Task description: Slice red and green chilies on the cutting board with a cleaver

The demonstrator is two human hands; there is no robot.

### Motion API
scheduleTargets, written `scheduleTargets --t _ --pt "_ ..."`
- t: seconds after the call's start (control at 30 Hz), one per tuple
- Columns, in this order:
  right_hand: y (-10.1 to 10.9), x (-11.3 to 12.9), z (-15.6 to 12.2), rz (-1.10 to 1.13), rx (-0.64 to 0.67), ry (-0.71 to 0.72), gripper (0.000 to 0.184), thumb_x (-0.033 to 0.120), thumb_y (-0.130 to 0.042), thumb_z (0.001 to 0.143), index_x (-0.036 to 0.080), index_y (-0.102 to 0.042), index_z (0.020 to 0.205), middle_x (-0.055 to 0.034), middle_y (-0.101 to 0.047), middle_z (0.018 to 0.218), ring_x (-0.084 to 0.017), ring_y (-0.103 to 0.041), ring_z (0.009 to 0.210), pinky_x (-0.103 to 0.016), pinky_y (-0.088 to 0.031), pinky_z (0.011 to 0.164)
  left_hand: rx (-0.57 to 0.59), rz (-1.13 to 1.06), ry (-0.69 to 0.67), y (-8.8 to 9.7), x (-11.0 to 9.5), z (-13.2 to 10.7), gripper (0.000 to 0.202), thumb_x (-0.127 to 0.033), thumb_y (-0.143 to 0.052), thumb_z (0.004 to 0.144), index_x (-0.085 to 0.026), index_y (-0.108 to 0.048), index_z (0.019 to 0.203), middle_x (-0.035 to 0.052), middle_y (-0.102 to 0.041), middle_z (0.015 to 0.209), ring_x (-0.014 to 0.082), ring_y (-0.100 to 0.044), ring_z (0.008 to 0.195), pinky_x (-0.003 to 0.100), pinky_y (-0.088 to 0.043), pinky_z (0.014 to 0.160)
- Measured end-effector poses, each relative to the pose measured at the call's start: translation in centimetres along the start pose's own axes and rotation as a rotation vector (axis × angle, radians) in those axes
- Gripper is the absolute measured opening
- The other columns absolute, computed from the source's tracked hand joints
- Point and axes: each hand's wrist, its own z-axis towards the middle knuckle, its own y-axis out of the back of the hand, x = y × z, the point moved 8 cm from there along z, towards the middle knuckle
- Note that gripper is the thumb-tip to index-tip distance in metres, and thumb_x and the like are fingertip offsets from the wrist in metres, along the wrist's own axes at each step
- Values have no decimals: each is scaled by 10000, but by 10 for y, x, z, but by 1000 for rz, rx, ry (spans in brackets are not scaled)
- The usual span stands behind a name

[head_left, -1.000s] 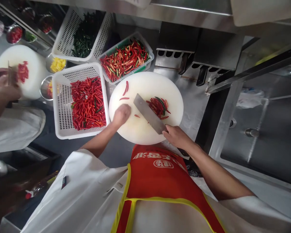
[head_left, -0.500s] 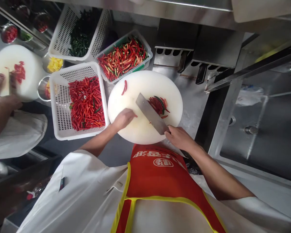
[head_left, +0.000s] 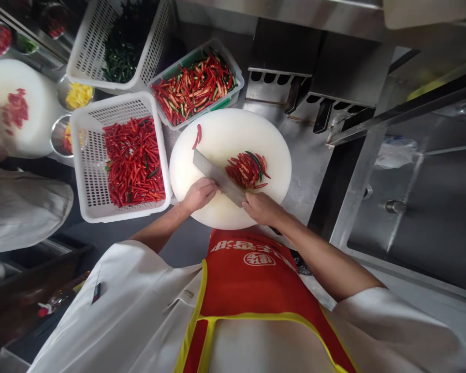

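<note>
My right hand grips the handle of a cleaver, its broad blade slanting up and left across the round white cutting board. Close against the blade's left side, my left hand has its fingers curled down on a red chili that is mostly hidden beneath them. To the right of the blade lies a pile of cut red chilies with a dark green strip among them. Another red chili piece rests near the board's upper left edge.
Whole red chilies fill a white basket on the left. Split chilies lie in a plastic tub behind the board; a second basket holds green ones. Knife holders stand behind, a sink is at right, and a co-worker's board at far left.
The cleaver has moved left, away from the cut pile and up to my left hand. My left hand stays on the board, fingers now curled at the blade.
</note>
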Motion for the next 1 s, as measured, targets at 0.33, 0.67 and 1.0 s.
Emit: scheduleTargets --t 0.33,0.67,1.0 --pt "-4 -24 -48 207 -91 -124 211 260 -408 962 194 -510 791 -58 -629 718 -191 -574 702 -284 -283 619 -345 133 382 60 67 44 152 -229 -505 920 -163 -641 920 100 -653 971 214 -597 940 376 -508 884" --pt "-15 -32 -55 264 -83 -184 216 251 -439 962 205 -469 754 -33 -600 672 -182 -566 672 -280 -256 596 174 286 551 57 90 63 137 -133 -568 828 -171 -696 859 109 -659 905 256 -628 875 371 -514 816" --pt "-10 -18 -47 146 -49 -143 214 256 -418 970 192 -529 798 -70 -668 775 -200 -608 729 -303 -246 614 33 79 168 -2 -12 -19 255 -223 -396 995 -177 -636 1064 95 -604 1060 200 -582 1007 341 -524 900"
